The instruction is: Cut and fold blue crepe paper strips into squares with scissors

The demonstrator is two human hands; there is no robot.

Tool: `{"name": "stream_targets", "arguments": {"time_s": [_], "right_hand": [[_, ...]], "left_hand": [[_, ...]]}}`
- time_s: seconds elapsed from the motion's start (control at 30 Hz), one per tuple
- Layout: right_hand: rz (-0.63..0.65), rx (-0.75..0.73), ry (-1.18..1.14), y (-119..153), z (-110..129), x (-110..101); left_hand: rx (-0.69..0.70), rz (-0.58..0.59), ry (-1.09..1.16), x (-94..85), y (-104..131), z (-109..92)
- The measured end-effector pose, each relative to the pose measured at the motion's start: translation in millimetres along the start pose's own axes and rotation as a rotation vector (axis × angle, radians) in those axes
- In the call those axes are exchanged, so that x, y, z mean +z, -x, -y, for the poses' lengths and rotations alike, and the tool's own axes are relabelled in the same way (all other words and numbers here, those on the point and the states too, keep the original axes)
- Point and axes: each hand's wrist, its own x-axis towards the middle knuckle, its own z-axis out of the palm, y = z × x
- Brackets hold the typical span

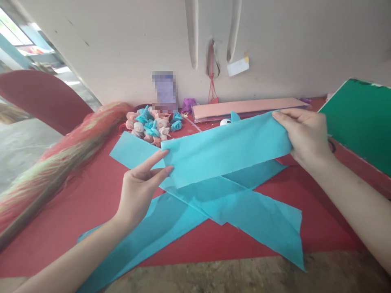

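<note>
A light-blue strip of thin cloth or paper is stretched between my two hands, tilted up to the right. My right hand pinches its right end, with the thumb on the front face. At the left end, my left hand holds the edge, thumb and index fingertips against it. More blue strips lie crossed beneath on the red tabletop. The raised strip hides part of them, and also part of a small white-and-blue object behind it.
Pink, white and blue handmade roses cluster at the back, near a blurred phone-like object. A stack of pink sheets lies along the wall. A green board is at right; a red fringed bundle runs down the left.
</note>
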Motion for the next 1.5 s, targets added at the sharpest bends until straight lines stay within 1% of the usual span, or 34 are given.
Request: {"name": "stream_targets", "arguments": {"time_s": [0.13, 0.3, 0.43, 0.53, 0.6, 0.67, 0.77, 0.83, 0.9, 0.97, 1.0, 1.03, 1.1, 1.17, 1.2, 1.27, 1.33, 1.4, 1.5], "right_hand": [[0.013, 0.018, -0.010, 0.0, 0.3, -0.2], [0.016, 0.042, -0.019, -1.7, 0.2, -1.8], [0.038, 0.073, 0.007, -2.9, -2.1, -2.5], [0.072, 0.109, 0.055, -4.4, -1.5, -3.8], [0.121, 0.139, 0.104, -6.4, 0.1, -6.4], [0.192, 0.162, 0.168, -10.0, 1.7, -11.4], [0.321, 0.173, 0.302, -18.0, 2.8, -23.5], [0.448, 0.177, 0.426, -22.5, 2.2, -31.1], [0.582, 0.158, 0.564, -22.7, 0.6, -33.6], [0.677, 0.103, 0.654, -15.5, -0.7, -28.4], [0.705, 0.069, 0.663, -8.8, -0.6, -23.2], [0.757, 0.036, 0.641, -0.1, 0.2, -16.8], [0.884, -0.017, 0.567, 21.6, 4.0, -2.9], [1.135, -0.077, 0.385, 45.0, 10.0, 9.6], [1.223, -0.068, 0.327, 56.0, 13.3, 14.7], [1.291, -0.043, 0.253, 74.6, 19.3, 23.4], [1.316, -0.030, 0.218, 87.1, 24.2, 31.0], [1.339, -0.048, 0.207, 93.8, 27.8, 38.2], [1.349, -0.105, 0.168, 95.5, 29.8, 46.2]], "left_hand": [[0.030, 0.024, 0.041, -1.1, 0.1, -0.9], [0.038, 0.126, 0.175, 1.3, -2.0, -2.8], [-0.052, 0.179, 0.269, 2.2, -4.5, -1.0], [-0.108, 0.206, 0.281, 2.9, -5.9, 0.9], [-0.134, 0.212, 0.265, 3.5, -6.4, 2.0], [-0.178, 0.237, 0.230, 3.8, -6.8, 3.3], [-0.255, 0.317, 0.181, 3.1, -7.1, 5.0], [-0.277, 0.380, 0.170, 2.8, -6.4, 5.1], [-0.295, 0.500, 0.151, 3.4, -4.4, 4.4], [-0.327, 0.653, 0.098, 5.1, -0.9, 3.0], [-0.337, 0.717, 0.064, 6.2, 1.4, 2.2], [-0.337, 0.765, 0.035, 7.2, 3.9, 1.2], [-0.308, 0.809, 0.002, 8.7, 8.8, -0.6], [-0.263, 0.824, -0.015, 9.1, 12.8, -2.2], [-0.246, 0.833, -0.027, 8.9, 14.4, -2.8], [-0.222, 0.860, -0.059, 8.4, 16.8, -3.5], [-0.194, 0.887, -0.093, 7.9, 18.5, -4.5], [-0.161, 0.881, -0.121, 7.9, 19.7, -6.9], [-0.126, 0.834, -0.170, 7.7, 19.3, -13.1]]}}
